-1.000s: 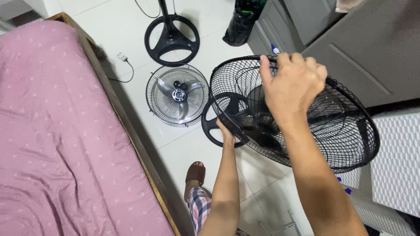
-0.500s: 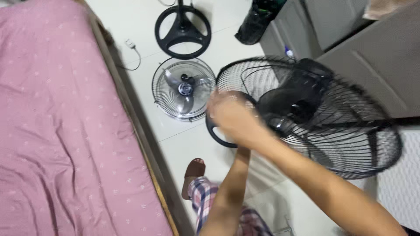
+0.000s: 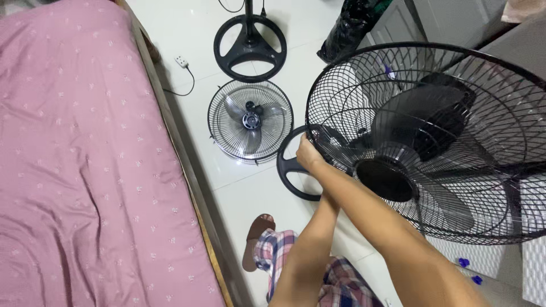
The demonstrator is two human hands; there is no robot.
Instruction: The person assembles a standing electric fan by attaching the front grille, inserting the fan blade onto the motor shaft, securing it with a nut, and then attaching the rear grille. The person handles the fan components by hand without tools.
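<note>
A big black fan head [image 3: 432, 142], wire cage around dark blades, is held up tilted over the floor at the right. My right hand [image 3: 309, 153] grips the cage's left rim, its arm reaching in from the bottom right. My left forearm [image 3: 310, 244] rises from the bottom centre and passes behind the right forearm, so my left hand is hidden. Just under the gripped rim lies a black ring-shaped fan base [image 3: 287, 170] on the white tiles.
A smaller fan head [image 3: 250, 121] with clear blades lies flat on the floor. Behind it stands another black round base with a pole [image 3: 249, 40]. A bed with a pink sheet [image 3: 74, 159] fills the left. A black bag [image 3: 347, 28] and grey cabinet [image 3: 455, 17] are at the back right.
My right hand left the top of the cage and swung down to its left rim. The fan head has tipped so its front now faces up toward me.
</note>
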